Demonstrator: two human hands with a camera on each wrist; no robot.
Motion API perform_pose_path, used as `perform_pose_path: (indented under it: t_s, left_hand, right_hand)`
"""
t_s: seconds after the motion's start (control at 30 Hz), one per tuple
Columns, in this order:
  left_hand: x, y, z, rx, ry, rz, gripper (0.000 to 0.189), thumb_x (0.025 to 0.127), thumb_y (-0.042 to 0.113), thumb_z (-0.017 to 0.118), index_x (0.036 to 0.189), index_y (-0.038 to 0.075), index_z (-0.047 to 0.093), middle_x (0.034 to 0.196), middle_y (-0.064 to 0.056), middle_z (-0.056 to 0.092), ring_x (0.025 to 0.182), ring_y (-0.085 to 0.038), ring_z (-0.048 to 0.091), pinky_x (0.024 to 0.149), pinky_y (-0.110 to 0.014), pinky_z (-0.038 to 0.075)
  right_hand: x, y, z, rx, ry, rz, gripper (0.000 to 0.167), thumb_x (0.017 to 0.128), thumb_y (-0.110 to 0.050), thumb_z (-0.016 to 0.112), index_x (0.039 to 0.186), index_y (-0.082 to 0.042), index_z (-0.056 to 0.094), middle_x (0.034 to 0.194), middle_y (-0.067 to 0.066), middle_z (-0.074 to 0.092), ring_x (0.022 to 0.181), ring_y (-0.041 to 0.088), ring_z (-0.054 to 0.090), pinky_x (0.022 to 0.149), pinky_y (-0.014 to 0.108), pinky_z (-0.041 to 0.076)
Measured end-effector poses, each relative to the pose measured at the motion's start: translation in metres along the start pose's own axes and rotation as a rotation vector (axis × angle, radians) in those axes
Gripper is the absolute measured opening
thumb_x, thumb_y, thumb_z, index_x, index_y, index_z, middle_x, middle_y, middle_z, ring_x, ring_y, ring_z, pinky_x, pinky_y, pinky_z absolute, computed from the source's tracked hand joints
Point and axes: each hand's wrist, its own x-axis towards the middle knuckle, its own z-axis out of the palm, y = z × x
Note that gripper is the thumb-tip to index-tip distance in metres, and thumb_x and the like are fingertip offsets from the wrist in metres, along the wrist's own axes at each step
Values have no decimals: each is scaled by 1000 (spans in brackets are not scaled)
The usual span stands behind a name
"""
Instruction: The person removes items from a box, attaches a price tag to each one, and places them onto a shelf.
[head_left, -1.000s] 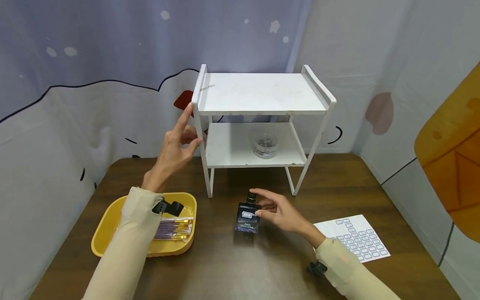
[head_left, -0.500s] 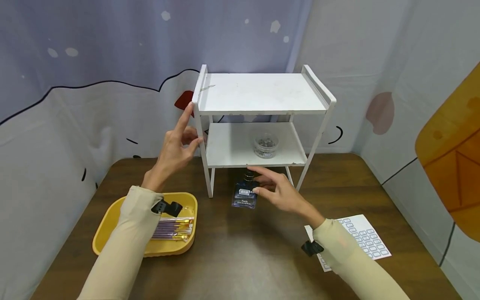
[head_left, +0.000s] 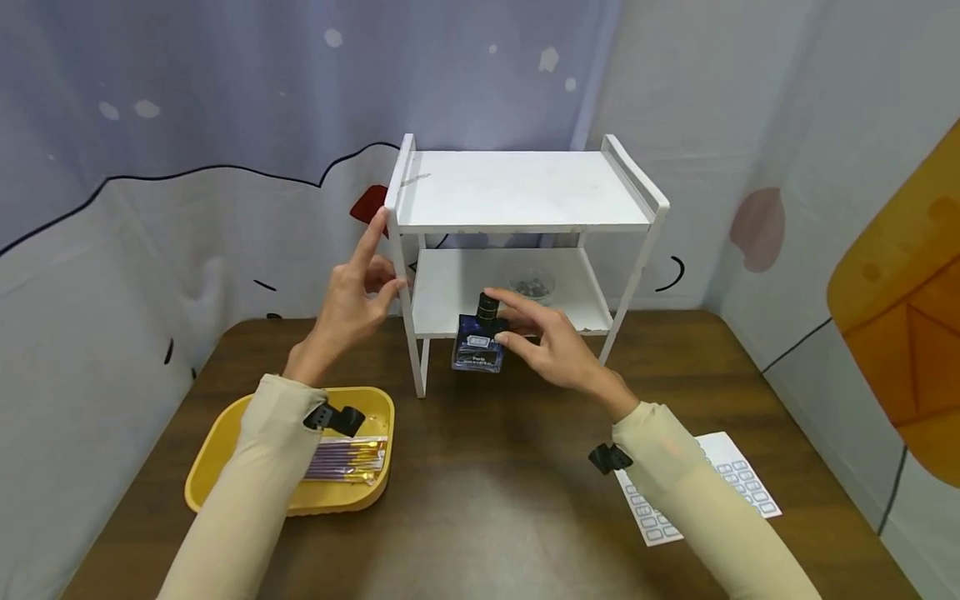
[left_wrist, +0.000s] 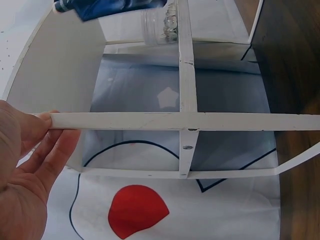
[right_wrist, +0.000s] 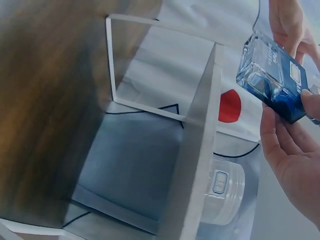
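Observation:
A blue glass perfume bottle point(head_left: 477, 348) with a black cap is held upright by my right hand point(head_left: 547, 337), in front of the shelf's lower board. In the right wrist view the thumb and fingers grip the bottle point(right_wrist: 272, 75) at its shoulder, its clear base exposed. My left hand point(head_left: 348, 296) holds the front left post of the white two-tier shelf point(head_left: 525, 192). Up close, the left wrist view shows thumb and fingers around that post point(left_wrist: 120, 121). On the lower board stands a clear round jar point(right_wrist: 222, 192) with a small label; the right hand partly covers it in the head view.
At the left is a yellow tray point(head_left: 206, 467) with purple-handled brushes point(head_left: 341, 461) in clear wrapping. A white sheet of blue-framed labels point(head_left: 652, 517) lies right, partly under the right sleeve. Printed curtains point(head_left: 225, 275) hang behind the wooden table point(head_left: 480, 533).
My right hand has lifted the perfume bottle from the table and carried it forward and up, slightly left, to the lower board's front edge. The left hand stays on the post.

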Motion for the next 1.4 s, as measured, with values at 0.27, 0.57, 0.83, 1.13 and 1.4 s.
perform_pose_path:
  t_s: [0.27, 0.57, 0.83, 1.13, 1.4]
  left_hand:
    - [-1, 1, 0, 20, -14, -30, 94, 86, -12, 68, 159, 23, 21, 77, -15, 64, 64, -18, 51, 65, -12, 46]
    - [2, 0, 4, 19, 8, -7, 96, 85, -12, 69, 159, 24, 22, 75, -15, 65, 65, -17, 54, 67, -14, 50]
    - [3, 3, 5, 25, -2, -27, 93, 85, -12, 68, 159, 21, 22, 76, -16, 65, 66, -20, 56, 69, -9, 47]
    - [4, 5, 7, 34, -5, -40, 92, 86, -12, 68, 159, 21, 22, 78, -16, 66, 67, -21, 57, 68, -18, 52]
    - [4, 6, 8, 29, -2, -37, 93, 86, -12, 68, 159, 20, 22, 78, -16, 66, 67, -22, 57, 69, -13, 50]
  right_hand:
    - [30, 5, -3, -52, -4, -29, 54, 95, -5, 65, 147, -8, 49, 145, 18, 55, 120, 34, 64, 97, 45, 54]
    - [56, 21, -6, -102, -11, -45, 53, 94, -3, 64, 145, -6, 51, 146, 17, 54, 121, 36, 63, 98, 46, 54]
    - [64, 31, 0, -135, -24, -34, 52, 95, -3, 62, 146, -7, 50, 150, 14, 51, 121, 33, 63, 99, 40, 54]
    - [71, 33, 1, -193, -13, -37, 52, 95, -4, 63, 146, -7, 51, 147, 16, 54, 121, 34, 63, 98, 41, 54]
    - [75, 33, -2, -238, -24, -24, 53, 96, -5, 63, 147, -10, 49, 146, 17, 54, 118, 36, 65, 97, 42, 54]
